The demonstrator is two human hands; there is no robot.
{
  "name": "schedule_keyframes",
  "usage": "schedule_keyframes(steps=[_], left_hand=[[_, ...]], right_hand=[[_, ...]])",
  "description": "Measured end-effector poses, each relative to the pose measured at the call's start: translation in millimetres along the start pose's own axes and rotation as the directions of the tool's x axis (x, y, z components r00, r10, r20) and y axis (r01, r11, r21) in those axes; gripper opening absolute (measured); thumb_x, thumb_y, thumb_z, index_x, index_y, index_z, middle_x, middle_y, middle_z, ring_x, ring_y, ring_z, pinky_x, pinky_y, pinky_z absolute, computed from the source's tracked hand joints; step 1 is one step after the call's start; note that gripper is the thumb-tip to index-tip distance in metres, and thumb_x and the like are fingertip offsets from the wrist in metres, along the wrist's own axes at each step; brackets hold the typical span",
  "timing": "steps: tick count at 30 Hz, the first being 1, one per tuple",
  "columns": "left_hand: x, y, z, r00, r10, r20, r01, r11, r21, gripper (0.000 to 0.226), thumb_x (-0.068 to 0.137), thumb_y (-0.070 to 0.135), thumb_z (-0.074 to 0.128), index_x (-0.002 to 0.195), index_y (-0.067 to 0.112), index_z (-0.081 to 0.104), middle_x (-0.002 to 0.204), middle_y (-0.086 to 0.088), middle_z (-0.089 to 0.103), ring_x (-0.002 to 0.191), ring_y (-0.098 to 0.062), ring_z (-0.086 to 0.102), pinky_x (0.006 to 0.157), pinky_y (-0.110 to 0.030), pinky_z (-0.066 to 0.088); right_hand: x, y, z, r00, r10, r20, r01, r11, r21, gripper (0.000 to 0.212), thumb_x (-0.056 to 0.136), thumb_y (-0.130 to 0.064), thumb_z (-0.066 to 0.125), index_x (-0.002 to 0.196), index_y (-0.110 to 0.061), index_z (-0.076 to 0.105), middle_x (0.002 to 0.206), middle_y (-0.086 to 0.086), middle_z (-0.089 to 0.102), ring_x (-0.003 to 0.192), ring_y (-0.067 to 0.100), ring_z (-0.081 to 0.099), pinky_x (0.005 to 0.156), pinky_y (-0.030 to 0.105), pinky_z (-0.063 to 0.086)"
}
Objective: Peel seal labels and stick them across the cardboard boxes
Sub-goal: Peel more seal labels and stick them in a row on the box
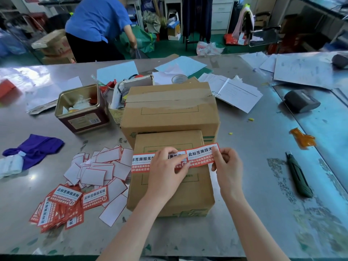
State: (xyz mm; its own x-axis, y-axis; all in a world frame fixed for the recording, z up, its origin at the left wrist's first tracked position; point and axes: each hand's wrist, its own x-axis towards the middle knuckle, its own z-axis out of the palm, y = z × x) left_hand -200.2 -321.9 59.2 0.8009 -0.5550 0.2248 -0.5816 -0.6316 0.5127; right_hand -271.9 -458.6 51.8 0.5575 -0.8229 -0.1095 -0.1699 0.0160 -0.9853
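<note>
A small cardboard box (pixel 169 193) stands in front of me on the steel table, against a larger taped box (pixel 169 110). Red and white seal labels run across the small box's top. One label (pixel 141 162) lies stuck at the left. My left hand (pixel 165 170) presses flat on the middle of the strip. My right hand (pixel 226 164) pinches the right-hand label (pixel 201 154) between thumb and fingers, with its end lifted over the box's right edge. A stack of unused red labels (pixel 62 206) lies at the left, beside a heap of white peeled backings (pixel 99 168).
An open tin (pixel 82 108) stands left of the big box, a tape roll (pixel 179 78) behind it. A green utility knife (pixel 298 176) and orange scrap (pixel 303 138) lie right. Purple cloth (pixel 35 147) sits far left. Papers cover the back. A person in blue (pixel 98 25) bends beyond the table.
</note>
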Motion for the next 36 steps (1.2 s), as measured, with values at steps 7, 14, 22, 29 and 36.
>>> schedule_keyframes(steps=[7, 14, 22, 29, 36], left_hand=[[-2.0, -3.6, 2.8, 0.991, 0.097, -0.089, -0.105, 0.99, -0.098, 0.037, 0.082, 0.047, 0.052, 0.074, 0.021, 0.077, 0.101, 0.007, 0.066, 0.101, -0.014, 0.052, 0.089, -0.031, 0.035], [-4.1, -3.8, 4.6, 0.994, 0.068, -0.088, -0.08, 0.987, -0.136, 0.038, 0.084, 0.047, 0.047, 0.081, 0.018, 0.072, 0.098, 0.007, 0.063, 0.098, -0.006, 0.049, 0.091, -0.033, 0.041], [-4.9, 5.2, 1.1, 0.989, 0.033, 0.142, -0.055, 0.987, 0.153, 0.06, 0.088, 0.061, 0.019, 0.136, 0.035, 0.042, 0.152, 0.002, 0.025, 0.143, -0.015, 0.007, 0.112, -0.034, 0.0], [-3.8, 10.6, 1.8, 0.979, -0.024, 0.201, -0.043, 0.946, 0.322, 0.074, 0.084, 0.065, 0.002, 0.148, 0.03, 0.012, 0.158, -0.002, -0.004, 0.144, -0.019, -0.013, 0.108, -0.034, -0.013], [-5.4, 6.6, 2.1, 0.99, 0.025, 0.139, -0.06, 0.965, 0.254, 0.065, 0.09, 0.057, 0.012, 0.14, 0.025, 0.04, 0.155, -0.001, 0.02, 0.145, -0.019, 0.006, 0.111, -0.033, -0.005]], right_hand=[[2.4, 7.5, -5.7, 1.0, 0.017, -0.007, -0.018, 0.991, -0.13, 0.022, 0.094, -0.027, 0.05, 0.079, -0.012, 0.057, 0.06, 0.003, 0.061, 0.042, 0.003, 0.046, 0.053, 0.024, 0.035], [4.6, 9.8, -10.0, 0.997, 0.054, 0.048, -0.042, 0.975, -0.219, 0.023, 0.094, -0.026, 0.049, 0.079, -0.011, 0.057, 0.067, 0.002, 0.065, 0.051, 0.015, 0.053, 0.052, 0.024, 0.037], [5.6, 18.6, -10.2, 0.986, 0.112, 0.123, -0.078, 0.966, -0.247, 0.027, 0.094, -0.026, 0.049, 0.079, -0.006, 0.06, 0.063, 0.002, 0.064, 0.048, 0.014, 0.054, 0.054, 0.027, 0.041], [5.1, 25.3, -5.9, 0.972, 0.174, 0.16, -0.124, 0.952, -0.281, 0.03, 0.092, -0.025, 0.053, 0.07, -0.005, 0.06, 0.055, 0.0, 0.059, 0.036, 0.002, 0.047, 0.046, 0.02, 0.036], [5.4, 48.1, -21.1, 0.936, 0.331, 0.118, -0.26, 0.878, -0.401, 0.021, 0.089, -0.009, 0.047, 0.097, -0.004, 0.067, 0.084, 0.007, 0.068, 0.07, 0.019, 0.06, 0.063, 0.031, 0.047]])
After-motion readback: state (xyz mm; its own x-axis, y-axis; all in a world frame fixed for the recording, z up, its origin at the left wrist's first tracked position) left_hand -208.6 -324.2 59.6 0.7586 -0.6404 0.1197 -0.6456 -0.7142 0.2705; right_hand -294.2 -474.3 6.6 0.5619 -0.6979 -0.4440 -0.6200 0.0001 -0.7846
